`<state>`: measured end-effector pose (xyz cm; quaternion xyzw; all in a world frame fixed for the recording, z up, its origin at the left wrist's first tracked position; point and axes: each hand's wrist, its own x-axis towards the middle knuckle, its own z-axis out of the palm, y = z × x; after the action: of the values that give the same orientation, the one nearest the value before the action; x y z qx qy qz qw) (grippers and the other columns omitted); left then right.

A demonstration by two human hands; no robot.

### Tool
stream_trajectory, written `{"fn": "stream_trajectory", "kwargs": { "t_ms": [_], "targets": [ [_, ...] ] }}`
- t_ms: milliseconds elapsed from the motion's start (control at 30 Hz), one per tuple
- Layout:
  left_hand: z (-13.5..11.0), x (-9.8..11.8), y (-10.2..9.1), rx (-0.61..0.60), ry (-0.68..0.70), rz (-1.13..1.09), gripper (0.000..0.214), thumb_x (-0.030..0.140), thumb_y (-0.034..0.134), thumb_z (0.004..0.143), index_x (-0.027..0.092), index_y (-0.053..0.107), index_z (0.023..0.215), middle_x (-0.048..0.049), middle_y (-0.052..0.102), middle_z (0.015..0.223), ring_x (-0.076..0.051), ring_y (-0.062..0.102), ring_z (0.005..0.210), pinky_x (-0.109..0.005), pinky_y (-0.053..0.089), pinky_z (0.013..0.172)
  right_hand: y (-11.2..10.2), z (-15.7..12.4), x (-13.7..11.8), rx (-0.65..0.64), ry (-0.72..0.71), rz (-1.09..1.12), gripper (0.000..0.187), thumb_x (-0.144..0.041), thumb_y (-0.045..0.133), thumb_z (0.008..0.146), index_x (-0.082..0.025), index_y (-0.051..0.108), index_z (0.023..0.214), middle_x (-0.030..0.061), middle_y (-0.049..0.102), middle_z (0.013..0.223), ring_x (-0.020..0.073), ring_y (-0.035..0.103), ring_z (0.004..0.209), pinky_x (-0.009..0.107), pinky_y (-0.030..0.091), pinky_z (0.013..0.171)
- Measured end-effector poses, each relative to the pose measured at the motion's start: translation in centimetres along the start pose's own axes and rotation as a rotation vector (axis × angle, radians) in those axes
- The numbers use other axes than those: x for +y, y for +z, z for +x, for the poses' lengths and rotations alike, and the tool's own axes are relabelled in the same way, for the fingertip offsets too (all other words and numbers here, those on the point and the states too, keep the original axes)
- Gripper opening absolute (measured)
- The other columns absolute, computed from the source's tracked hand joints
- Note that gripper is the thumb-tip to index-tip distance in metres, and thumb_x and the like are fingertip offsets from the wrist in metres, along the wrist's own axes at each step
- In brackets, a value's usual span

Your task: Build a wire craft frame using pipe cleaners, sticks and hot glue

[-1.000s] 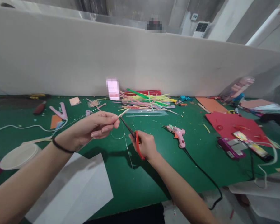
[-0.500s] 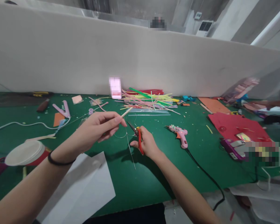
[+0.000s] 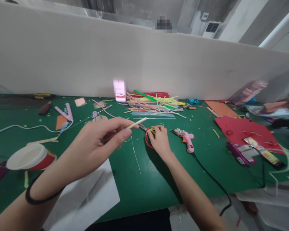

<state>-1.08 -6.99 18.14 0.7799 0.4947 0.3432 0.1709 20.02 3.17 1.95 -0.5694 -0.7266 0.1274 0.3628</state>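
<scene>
Between the thumb and fingers of my left hand (image 3: 108, 134) is a thin cream-coloured stick (image 3: 140, 122), its tip pointing up and right. My right hand (image 3: 162, 141) is closed over the handles of a pair of scissors (image 3: 148, 138) with red and yellow grips, low over the table. The scissor blades point left, passing partly behind my left fingertips. A thin wire (image 3: 135, 157) lies on the green table below my hands, with a loop at its upper end. Part of the stick is hidden inside my left hand.
A pile of colourful pipe cleaners (image 3: 156, 104) lies at the back beside a lit phone (image 3: 120, 91). A pink glue gun (image 3: 188, 140) is to the right, near red sheets (image 3: 243, 130). White paper (image 3: 101, 189) and a paper cup (image 3: 30, 157) are at left.
My right hand has moved right and upward with the scissors, turning palm down over the handles. My left hand has come nearer with the stick, which now points further right.
</scene>
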Motion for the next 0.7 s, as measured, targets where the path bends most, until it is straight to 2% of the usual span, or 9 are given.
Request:
{"fn": "stream_trajectory", "kwargs": {
  "t_ms": [67, 100, 167, 200, 267, 333, 500, 600, 700],
  "targets": [
    [-0.1, 0.2, -0.1, -0.027, 0.03, 0.046, 0.021, 0.036, 0.052, 0.093, 0.028, 0.069, 0.103, 0.0041, 0.062, 0.066, -0.01, 0.05, 0.05, -0.022, 0.035, 0.044, -2.2, -0.2, -2.7, 0.02, -0.057, 0.235, 0.035, -0.045, 0.043, 0.097, -0.019, 0.067, 0.101, 0.0106, 0.063, 0.102, 0.0241, 0.058, 0.102, 0.038, 0.044, 0.092],
    [-0.2, 0.3, -0.1, -0.035, 0.042, 0.065, 0.02, 0.036, 0.052, 0.093, 0.028, 0.069, 0.101, 0.0042, 0.063, 0.066, -0.01, 0.05, 0.051, -0.022, 0.035, 0.045, -3.5, -0.4, -4.2, -0.013, -0.071, 0.398, 0.04, -0.047, 0.036, 0.099, -0.02, 0.066, 0.098, 0.0079, 0.065, 0.095, 0.0205, 0.06, 0.092, 0.034, 0.046, 0.084],
    [-0.4, 0.6, -0.2, -0.038, 0.066, 0.104, 0.019, 0.036, 0.052, 0.093, 0.028, 0.069, 0.096, 0.0036, 0.065, 0.069, -0.011, 0.052, 0.054, -0.022, 0.037, 0.047, -6.2, -0.8, -7.3, -0.135, -0.114, 0.7, 0.053, -0.055, 0.023, 0.1, -0.02, 0.062, 0.091, 0.0039, 0.063, 0.079, 0.0157, 0.059, 0.072, 0.029, 0.046, 0.068],
    [-0.6, 0.8, -0.3, -0.034, 0.082, 0.127, 0.018, 0.035, 0.052, 0.093, 0.028, 0.069, 0.094, 0.0028, 0.066, 0.071, -0.012, 0.054, 0.056, -0.023, 0.038, 0.049, -7.5, -1.1, -8.7, -0.195, -0.14, 0.787, 0.054, -0.059, 0.023, 0.099, -0.02, 0.06, 0.088, 0.0018, 0.059, 0.072, 0.0141, 0.055, 0.065, 0.028, 0.044, 0.062],
    [-0.9, 1.1, -0.3, -0.028, 0.13, 0.176, 0.019, 0.035, 0.051, 0.093, 0.027, 0.068, 0.092, 0.0009, 0.067, 0.076, -0.014, 0.056, 0.06, -0.024, 0.04, 0.052, -9.6, -1.6, -10.7, -0.268, -0.189, 0.811, 0.05, -0.061, 0.033, 0.097, -0.021, 0.057, 0.08, -0.0015, 0.052, 0.063, 0.0115, 0.047, 0.055, 0.026, 0.036, 0.052],
    [-1.3, 1.3, -0.4, -0.018, 0.173, 0.222, 0.018, 0.033, 0.049, 0.094, 0.028, 0.066, 0.093, -0.0008, 0.067, 0.079, -0.016, 0.057, 0.064, -0.026, 0.042, 0.055, -10.9, -2.0, -11.9, -0.329, -0.223, 0.73, 0.043, -0.055, 0.041, 0.097, -0.021, 0.055, 0.075, -0.0029, 0.048, 0.06, 0.01, 0.042, 0.053, 0.025, 0.031, 0.049],
    [-2.2, 1.0, -0.2, -0.037, 0.253, 0.387, 0.017, 0.03, 0.046, 0.091, 0.028, 0.063, 0.091, -0.0012, 0.06, 0.071, -0.016, 0.05, 0.053, -0.029, 0.035, 0.048, -11.7, -2.0, -12.2, -0.515, -0.25, 0.635, 0.037, -0.037, 0.039, 0.102, -0.02, 0.056, 0.075, -0.0026, 0.052, 0.063, 0.0091, 0.046, 0.055, 0.025, 0.034, 0.053],
    [-2.3, 0.6, -0.3, -0.067, 0.32, 0.483, 0.02, 0.02, 0.042, 0.086, 0.026, 0.06, 0.081, 0.0003, 0.054, 0.06, -0.016, 0.044, 0.046, -0.03, 0.027, 0.043, -11.7, -1.9, -12.0, -0.669, -0.198, 0.742, 0.036, -0.039, 0.038, 0.102, -0.019, 0.056, 0.077, -0.0034, 0.051, 0.061, 0.0086, 0.045, 0.054, 0.024, 0.035, 0.052],
    [-2.0, 0.4, -0.3, -0.02, 0.385, 0.556, 0.025, 0.016, 0.037, 0.084, 0.027, 0.058, 0.076, 0.0007, 0.052, 0.053, -0.016, 0.042, 0.046, -0.032, 0.024, 0.044, -11.5, -2.2, -12.4, -0.767, -0.066, 0.929, 0.038, -0.043, 0.037, 0.101, -0.019, 0.054, 0.076, -0.0044, 0.044, 0.059, 0.0082, 0.04, 0.051, 0.023, 0.032, 0.047]
  ]
}}
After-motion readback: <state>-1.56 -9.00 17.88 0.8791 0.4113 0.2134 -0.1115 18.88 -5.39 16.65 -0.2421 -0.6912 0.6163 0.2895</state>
